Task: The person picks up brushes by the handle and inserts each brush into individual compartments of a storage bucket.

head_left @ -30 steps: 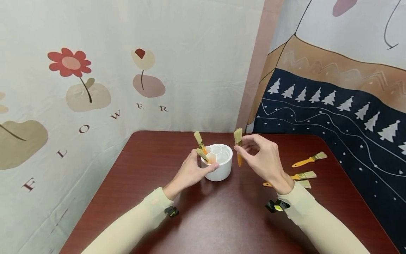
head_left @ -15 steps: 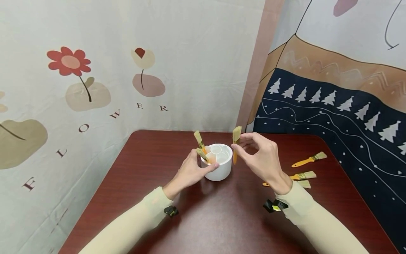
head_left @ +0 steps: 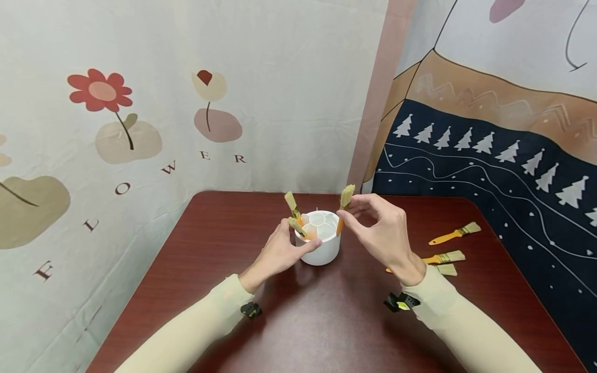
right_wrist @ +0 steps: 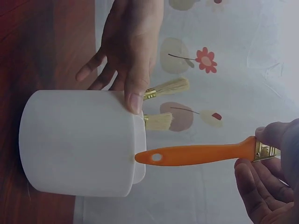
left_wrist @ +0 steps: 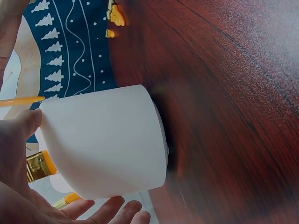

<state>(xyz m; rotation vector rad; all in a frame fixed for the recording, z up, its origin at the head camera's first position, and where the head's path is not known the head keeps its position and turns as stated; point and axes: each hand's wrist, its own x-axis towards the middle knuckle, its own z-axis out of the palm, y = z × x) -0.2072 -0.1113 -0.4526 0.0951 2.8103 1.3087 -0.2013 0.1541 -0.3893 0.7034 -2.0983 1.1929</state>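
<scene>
A white round brush holder (head_left: 322, 253) with a divided top stands on the table. My left hand (head_left: 279, 251) grips its left side, thumb over the rim and fingers around the wall. Two paintbrushes lean in its left compartments, bristles up: one behind (head_left: 292, 203), the other (head_left: 296, 227) nearer the thumb. At the holder's right, my right hand (head_left: 384, 228) pinches a third paintbrush (head_left: 346, 197) by its metal ferrule. Its orange handle (right_wrist: 201, 154) points down, and the tip overlaps the holder's rim in the right wrist view.
More flat paintbrushes lie on the dark red table (head_left: 298, 331) at the right: one alone (head_left: 454, 234), and two close together (head_left: 450, 257) beside my right wrist. A printed cloth (head_left: 289, 93) hangs behind the table's back edge; a navy one (head_left: 466, 155) hangs at the right.
My right hand has moved slightly left with its paintbrush, bringing the handle from beside the holder to its right rim. The brush now tilts more. My left hand has stayed on the holder.
</scene>
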